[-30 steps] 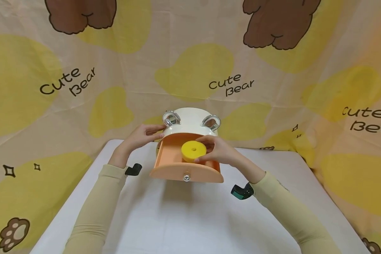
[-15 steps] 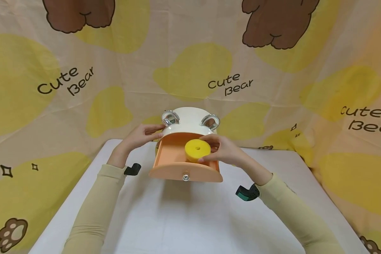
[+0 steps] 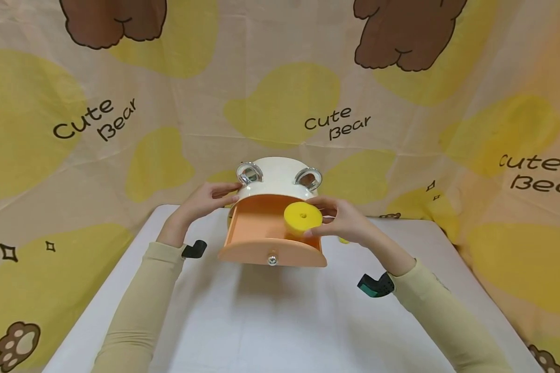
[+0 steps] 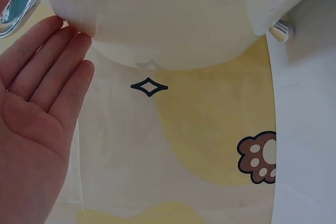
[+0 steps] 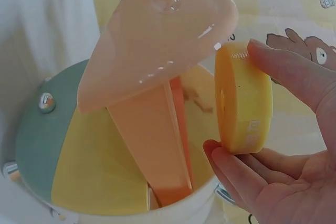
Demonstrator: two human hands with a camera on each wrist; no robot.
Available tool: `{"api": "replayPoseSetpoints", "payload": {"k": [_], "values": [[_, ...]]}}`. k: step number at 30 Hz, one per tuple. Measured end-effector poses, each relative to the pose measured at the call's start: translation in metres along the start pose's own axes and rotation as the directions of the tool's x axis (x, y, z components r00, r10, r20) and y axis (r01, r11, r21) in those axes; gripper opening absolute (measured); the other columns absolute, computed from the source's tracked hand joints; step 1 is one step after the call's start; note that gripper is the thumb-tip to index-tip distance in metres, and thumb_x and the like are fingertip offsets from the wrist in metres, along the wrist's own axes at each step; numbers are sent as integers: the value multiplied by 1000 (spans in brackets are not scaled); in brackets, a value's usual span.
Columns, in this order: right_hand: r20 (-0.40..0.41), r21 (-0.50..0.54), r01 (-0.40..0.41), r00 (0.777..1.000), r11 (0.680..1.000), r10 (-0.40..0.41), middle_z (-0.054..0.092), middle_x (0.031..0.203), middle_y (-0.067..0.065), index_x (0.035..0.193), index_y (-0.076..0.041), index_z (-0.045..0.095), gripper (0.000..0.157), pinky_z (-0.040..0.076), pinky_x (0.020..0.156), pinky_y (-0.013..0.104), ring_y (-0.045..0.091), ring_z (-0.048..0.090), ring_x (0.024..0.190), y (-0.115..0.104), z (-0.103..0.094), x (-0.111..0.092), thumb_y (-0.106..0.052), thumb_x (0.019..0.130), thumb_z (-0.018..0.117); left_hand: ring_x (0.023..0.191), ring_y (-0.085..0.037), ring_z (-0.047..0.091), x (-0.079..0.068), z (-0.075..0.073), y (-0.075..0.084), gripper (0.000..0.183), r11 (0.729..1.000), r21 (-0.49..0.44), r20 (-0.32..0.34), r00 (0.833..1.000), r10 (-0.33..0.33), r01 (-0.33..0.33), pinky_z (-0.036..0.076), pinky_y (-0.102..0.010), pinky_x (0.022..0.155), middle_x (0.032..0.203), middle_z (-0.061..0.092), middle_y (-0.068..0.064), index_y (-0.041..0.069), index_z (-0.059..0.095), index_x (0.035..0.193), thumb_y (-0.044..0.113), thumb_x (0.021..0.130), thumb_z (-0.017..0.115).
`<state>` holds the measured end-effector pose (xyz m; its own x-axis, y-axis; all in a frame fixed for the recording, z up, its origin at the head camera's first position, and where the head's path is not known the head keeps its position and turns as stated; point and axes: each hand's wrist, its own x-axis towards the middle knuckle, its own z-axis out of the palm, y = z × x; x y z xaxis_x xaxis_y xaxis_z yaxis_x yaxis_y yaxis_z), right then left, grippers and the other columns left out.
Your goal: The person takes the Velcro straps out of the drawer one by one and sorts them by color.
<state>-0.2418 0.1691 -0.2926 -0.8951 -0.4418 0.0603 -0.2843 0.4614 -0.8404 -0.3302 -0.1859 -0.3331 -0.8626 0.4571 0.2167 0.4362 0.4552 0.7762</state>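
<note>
My right hand (image 3: 347, 223) pinches a yellow roll of tape (image 3: 302, 217) by its edge, thumb on one side and fingers on the other. In the right wrist view the tape roll (image 5: 247, 98) is held upright, beside the pulled-out peach drawer (image 5: 152, 51). From the head view, it is over the right side of that drawer (image 3: 252, 251), which has a round silver knob (image 3: 273, 260). My left hand (image 3: 200, 202) touches the left side of the white rounded cabinet (image 3: 280, 176) with extended fingers. The left wrist view shows its palm and straight fingers (image 4: 68, 72) by the cabinet wall.
Silver ear-shaped loops (image 3: 249, 174) top the cabinet. Yellow (image 5: 100, 166) and green (image 5: 47, 119) drawer fronts are below the peach one. A small yellow thing (image 3: 344, 240) shows behind my right wrist. A printed cloth (image 3: 270, 98) hangs behind the white table (image 3: 280, 326).
My right hand has moved rightward with the tape roll, from the drawer's middle to its right side, and the roll tilts more. The left hand stays at the cabinet.
</note>
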Motion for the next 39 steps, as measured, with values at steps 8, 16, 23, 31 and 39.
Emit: {"api": "replayPoseSetpoints", "payload": {"k": [8,16,23,31,39], "values": [[-41,18,-12,999,1000,13,57,128,8,133,-11,51,71,50,96,35,24,58,114,4,-11,-12,-23,71,84,128,-28,50,1,0,-1,51,1000,1,-6,1000,-4,4,43,-45,103,137,54,-9,13,56,134,34,89,66],[-88,2,-32,996,999,32,58,127,6,132,-13,52,71,51,94,32,23,59,113,9,-23,-24,-27,71,84,130,-26,49,0,0,-1,51,1000,-6,-7,1000,-2,2,42,-44,104,138,53,-9,11,55,135,33,90,65],[-117,1,-33,993,999,33,57,128,11,134,-7,49,71,53,87,23,24,60,109,16,-34,-33,-25,74,82,130,-28,48,0,1,-1,51,1000,-12,-4,1000,-5,5,43,-45,104,139,53,-9,12,55,135,33,90,65],[-139,15,-51,989,999,53,56,129,9,135,-8,49,71,53,86,21,24,59,110,24,-43,-39,-25,74,82,129,-27,49,0,1,-1,50,1000,2,-15,1000,-3,3,43,-45,104,138,53,-8,14,56,134,33,89,66],[-162,-33,-69,985,997,63,56,129,11,136,-7,47,70,53,85,21,27,58,109,36,-49,-45,-28,77,80,129,-27,49,-1,1,0,51,1000,-2,-15,1000,-4,4,43,-45,104,138,54,-9,13,56,134,34,89,66]]}}
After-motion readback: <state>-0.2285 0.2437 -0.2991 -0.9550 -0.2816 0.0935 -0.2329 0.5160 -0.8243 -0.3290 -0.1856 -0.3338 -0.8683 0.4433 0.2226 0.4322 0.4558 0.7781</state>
